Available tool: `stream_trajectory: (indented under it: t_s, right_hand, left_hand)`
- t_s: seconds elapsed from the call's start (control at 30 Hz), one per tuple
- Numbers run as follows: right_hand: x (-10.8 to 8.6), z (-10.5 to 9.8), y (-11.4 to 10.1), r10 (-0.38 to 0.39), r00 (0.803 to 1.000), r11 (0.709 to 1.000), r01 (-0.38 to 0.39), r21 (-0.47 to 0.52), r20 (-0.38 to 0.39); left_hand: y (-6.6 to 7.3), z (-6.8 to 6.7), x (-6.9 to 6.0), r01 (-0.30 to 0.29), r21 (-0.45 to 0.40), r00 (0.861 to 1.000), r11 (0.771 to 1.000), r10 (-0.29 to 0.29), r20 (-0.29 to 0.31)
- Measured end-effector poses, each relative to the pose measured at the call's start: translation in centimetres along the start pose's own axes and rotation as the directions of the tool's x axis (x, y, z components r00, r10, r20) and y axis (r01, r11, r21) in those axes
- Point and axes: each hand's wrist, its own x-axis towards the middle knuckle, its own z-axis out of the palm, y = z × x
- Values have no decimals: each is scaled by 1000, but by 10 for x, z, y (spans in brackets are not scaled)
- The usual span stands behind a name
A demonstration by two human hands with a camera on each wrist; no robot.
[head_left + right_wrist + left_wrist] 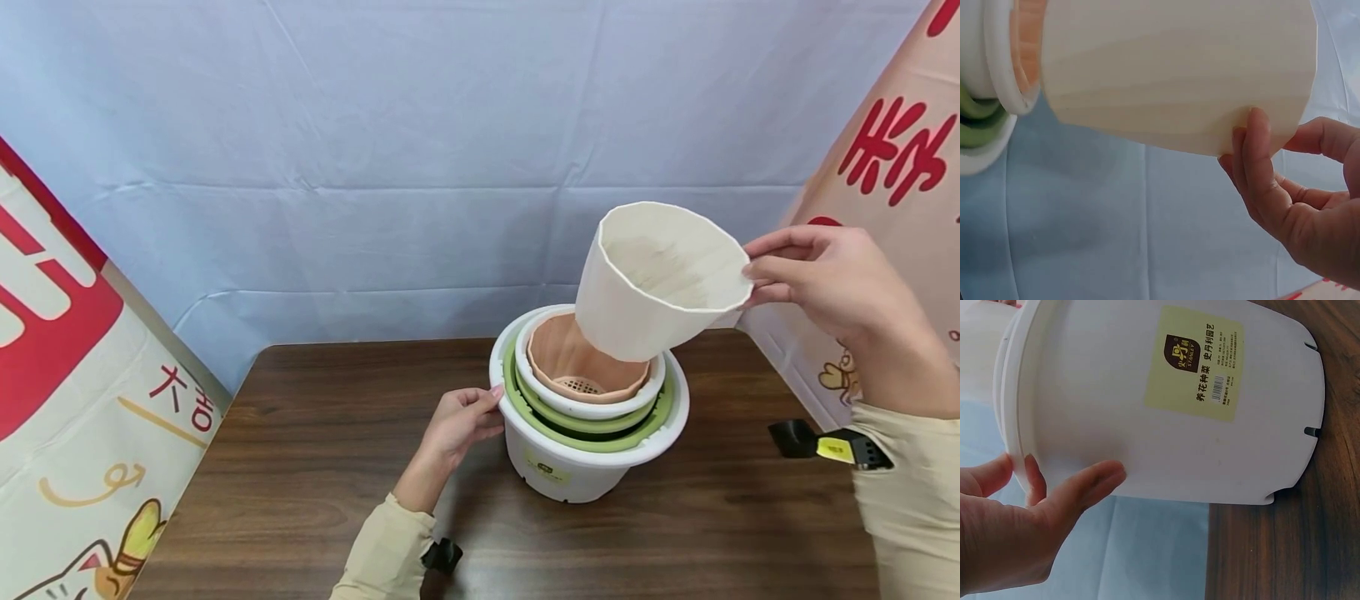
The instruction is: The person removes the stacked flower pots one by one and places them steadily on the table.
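cream pot (622,321) tilts over the nested peach pot (551,346), pinched by your right hand (832,279); your left hand (461,423) pinches the rim of the outer white pot (592,479).

- Cream pot (637,321): thin, faceted walls, empty, tilted with its mouth toward the head camera; the right hand's grip (828,271) has it by the rim, just above the stack.
- Large white pot (592,468): outermost, upright on the tabletop (337,442), with a yellowish label (1175,387) and notched base; the left hand's grip (459,427) pinches its rim.
- Larger green pot (600,446): nested within it.
- Smaller green pot (592,425): inside that.
- Smaller white pot (592,411): next inward.
- Peach pot (555,354): innermost, wavy rim, perforated bottom.
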Motion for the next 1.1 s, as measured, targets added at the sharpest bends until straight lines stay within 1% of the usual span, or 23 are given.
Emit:
stream_trajectory:
  t_s: [0.2,0.3,0.43,0.47,0.53,0.77,1.0,1.1]
  right_hand:
    - [2,-13,4,39,997,999,-37,26,-64]
    - [3,-19,8,66,992,997,-69,-30,-104]
    - [6,-24,14,104,983,983,-125,-132,-152]
    - [6,-25,16,112,981,980,-135,-148,-158]
    - [8,-28,20,122,980,978,-146,-149,-160]
    - [12,-34,35,172,972,979,-187,-85,-159]
    - [10,-33,45,227,955,949,-261,-176,-190]
    - [11,-34,52,233,954,948,-266,-174,-189]
  left_hand:
    - [1,0,0,0,7,1000,1000,0,0]
    - [1,0,0,-4,11,1000,1000,4,3]
    - [1,1,1,-9,9,1000,1000,9,14]
    - [1,1,1,-10,8,1000,1000,10,16]
    - [1,1,1,-10,5,1000,1000,10,17]
    - [0,1,2,-9,3,1000,1000,9,12]
    - [-1,0,2,-22,-3,999,1000,22,31]
    - [-1,-1,2,-23,-3,999,1000,23,33]
